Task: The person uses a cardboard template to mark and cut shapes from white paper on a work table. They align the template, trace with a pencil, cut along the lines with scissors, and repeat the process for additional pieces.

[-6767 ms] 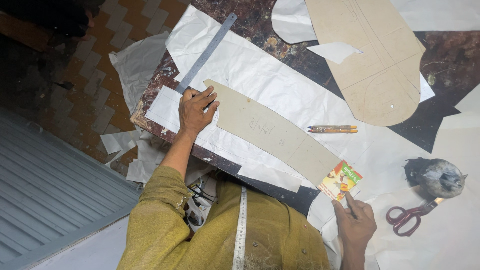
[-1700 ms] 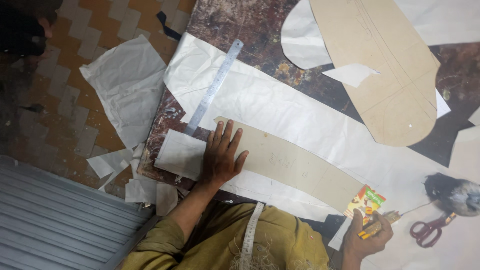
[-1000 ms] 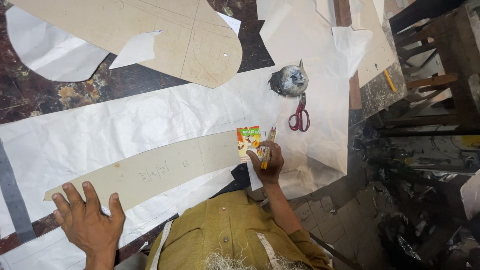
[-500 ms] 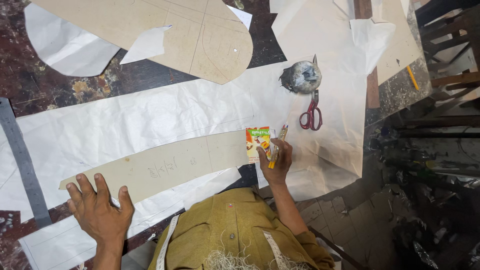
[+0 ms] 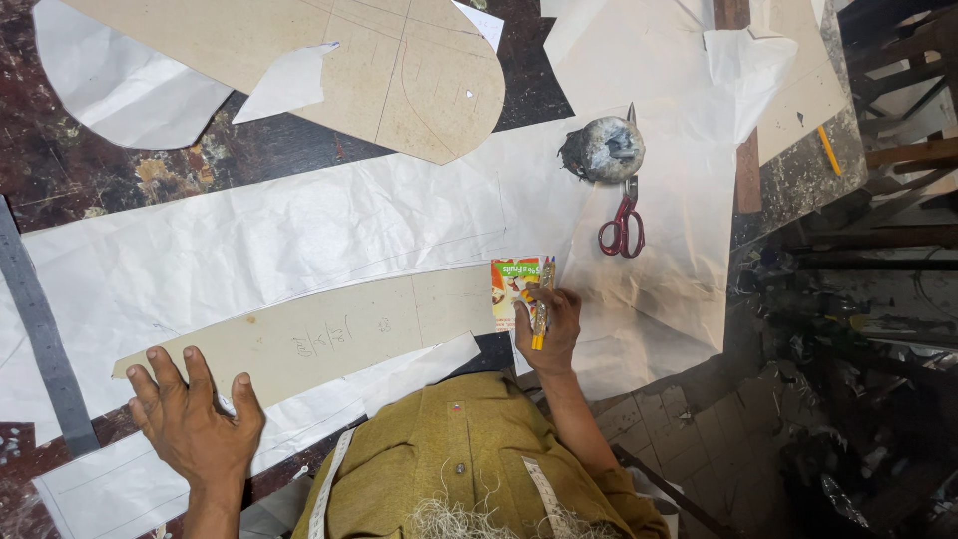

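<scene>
This is a tailoring workshop: card patterns (image 5: 329, 65), white paper (image 5: 299, 240), a ruler (image 5: 45, 339) and scissors (image 5: 622, 222) lie on a worn surface (image 5: 90, 180).

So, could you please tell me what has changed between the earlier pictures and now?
The head camera swung from the table's left end toward its right. The left hand slid back along the long cardboard pattern strip to its left end, where it now presses flat. The right hand keeps holding the pencil at the small colourful card. Strip, white paper and scissors stayed put.
</scene>
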A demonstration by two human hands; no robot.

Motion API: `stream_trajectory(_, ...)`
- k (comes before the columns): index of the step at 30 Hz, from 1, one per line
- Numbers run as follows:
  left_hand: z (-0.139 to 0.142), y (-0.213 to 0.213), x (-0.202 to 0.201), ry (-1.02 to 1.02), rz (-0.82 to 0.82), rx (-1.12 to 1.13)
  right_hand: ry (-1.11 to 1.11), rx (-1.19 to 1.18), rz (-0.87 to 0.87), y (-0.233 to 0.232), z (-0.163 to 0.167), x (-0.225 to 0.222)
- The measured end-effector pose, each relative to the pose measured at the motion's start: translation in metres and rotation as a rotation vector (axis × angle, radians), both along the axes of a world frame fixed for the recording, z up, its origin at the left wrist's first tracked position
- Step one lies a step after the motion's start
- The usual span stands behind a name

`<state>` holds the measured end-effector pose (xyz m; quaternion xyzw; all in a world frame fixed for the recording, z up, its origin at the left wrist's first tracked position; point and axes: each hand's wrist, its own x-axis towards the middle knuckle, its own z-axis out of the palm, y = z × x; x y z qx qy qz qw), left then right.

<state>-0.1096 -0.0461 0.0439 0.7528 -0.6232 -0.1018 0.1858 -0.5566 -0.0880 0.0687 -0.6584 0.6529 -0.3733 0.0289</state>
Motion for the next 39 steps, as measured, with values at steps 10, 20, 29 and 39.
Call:
stream_trajectory(10, 0.003, -0.011, -0.004, -0.066, -0.003, 0.004, -0.045, -0.025, -0.036, -0.004, -0.01, 0.003)
stream_trajectory(20, 0.024, -0.01, -0.022, -0.05, 0.004, -0.006, -0.039, -0.01, -0.01, -0.002, -0.012, -0.001)
stream_trajectory(29, 0.071, -0.071, -0.195, 0.342, -0.786, -0.24, -0.033, 0.008, 0.0, 0.022, 0.005, -0.013)
stream_trajectory(39, 0.06, -0.081, -0.316, -0.12, -1.212, -0.057, -0.649, 0.018, -0.228, 0.08, -0.005, -0.064)
